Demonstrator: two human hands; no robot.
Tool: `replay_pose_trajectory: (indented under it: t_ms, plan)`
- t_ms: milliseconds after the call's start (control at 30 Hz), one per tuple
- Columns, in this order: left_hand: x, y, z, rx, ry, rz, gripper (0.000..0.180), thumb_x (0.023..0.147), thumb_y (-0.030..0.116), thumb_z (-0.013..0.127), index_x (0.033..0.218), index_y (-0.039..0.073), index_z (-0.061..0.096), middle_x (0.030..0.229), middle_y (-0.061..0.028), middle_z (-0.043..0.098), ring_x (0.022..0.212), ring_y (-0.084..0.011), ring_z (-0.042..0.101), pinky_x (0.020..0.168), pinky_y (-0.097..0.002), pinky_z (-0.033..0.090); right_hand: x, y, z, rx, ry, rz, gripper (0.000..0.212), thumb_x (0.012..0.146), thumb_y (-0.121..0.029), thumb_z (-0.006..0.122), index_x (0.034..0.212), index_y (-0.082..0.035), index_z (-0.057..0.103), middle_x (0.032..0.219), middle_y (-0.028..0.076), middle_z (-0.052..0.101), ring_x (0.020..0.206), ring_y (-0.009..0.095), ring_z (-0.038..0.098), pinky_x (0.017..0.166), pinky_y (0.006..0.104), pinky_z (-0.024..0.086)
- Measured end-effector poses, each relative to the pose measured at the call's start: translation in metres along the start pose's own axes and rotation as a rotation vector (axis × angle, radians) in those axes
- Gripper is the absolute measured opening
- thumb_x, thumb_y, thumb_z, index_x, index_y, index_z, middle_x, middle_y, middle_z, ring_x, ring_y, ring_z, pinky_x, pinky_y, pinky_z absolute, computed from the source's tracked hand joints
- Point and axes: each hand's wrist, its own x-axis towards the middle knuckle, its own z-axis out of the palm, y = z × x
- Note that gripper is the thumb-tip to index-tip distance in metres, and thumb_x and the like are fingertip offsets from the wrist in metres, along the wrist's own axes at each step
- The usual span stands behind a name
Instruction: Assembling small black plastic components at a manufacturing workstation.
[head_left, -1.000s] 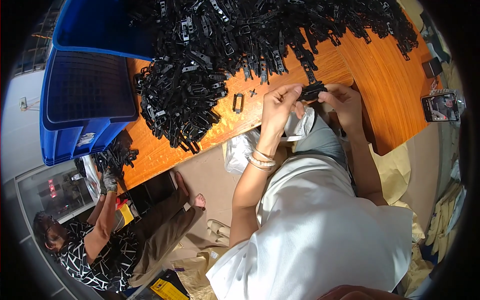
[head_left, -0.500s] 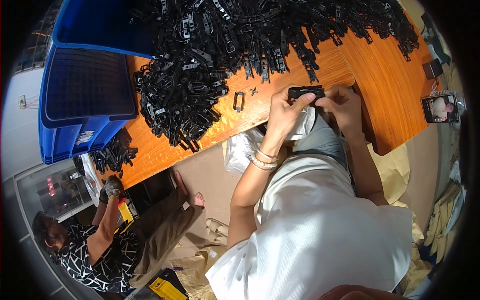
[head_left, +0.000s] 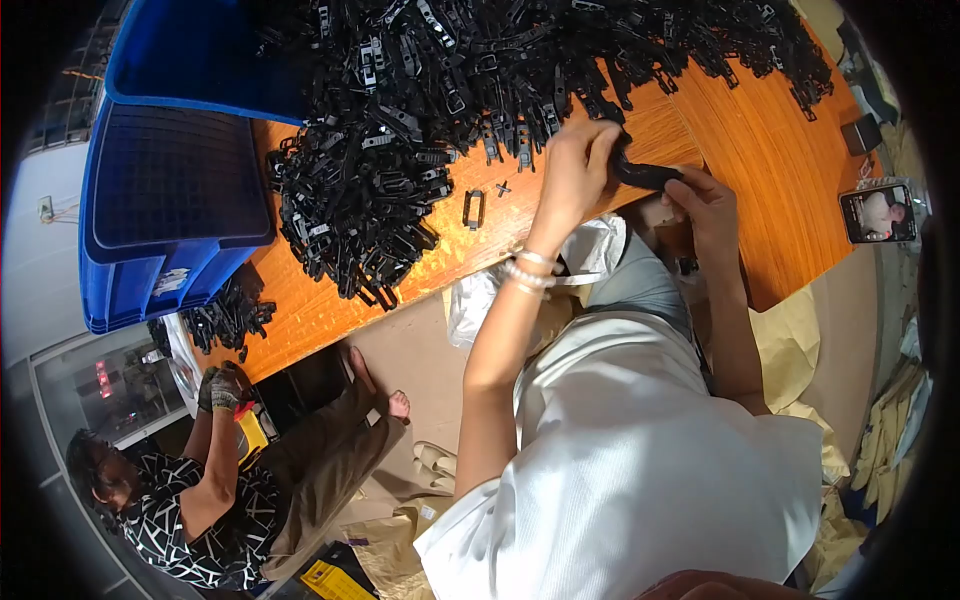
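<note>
Black, elongated plastic part above the near edge of the orange-brown wooden bench. Right hand: fingers pinching one end. Left hand: fingers curled beside the other, grip indiscernible from here. Steady end support should limit twisting.

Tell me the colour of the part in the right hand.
Black; the part shows in the head view.

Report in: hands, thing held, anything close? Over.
Right hand pinches one end of black part. Left hand by its other end, grip unclear. Black pile just beyond; loose frame leftward.
</note>
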Motion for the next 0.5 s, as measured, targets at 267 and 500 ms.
replay_pose_trajectory:
  t_ms: [267,500]
  plan:
    - [0.052,-0.010,0.004,1.094,-0.168,0.593,0.013,0.067,0.007,0.053,0.072,0.007,0.064,0.080,-0.0140,0.052,0.070,-0.0272,0.054,0.059,-0.0338,0.045,0.003,0.014,-0.012,-0.005,-0.011,0.014,0.014,0.077,-0.012,0.060,0.085,-0.001,0.059,0.066,0.001,0.055,0.053,0.004,0.043,0.049,0.0163,0.034]
    - [0.053,-0.009,0.000,0.809,-0.091,0.562,0.009,0.070,0.003,0.054,0.075,0.003,0.062,0.074,-0.0115,0.052,0.068,-0.0248,0.055,0.058,-0.0301,0.045,0.017,0.019,-0.014,0.060,0.003,-0.037,0.016,0.077,-0.012,0.059,0.088,0.000,0.059,0.069,0.003,0.057,0.057,0.005,0.047,0.054,0.0172,0.037]
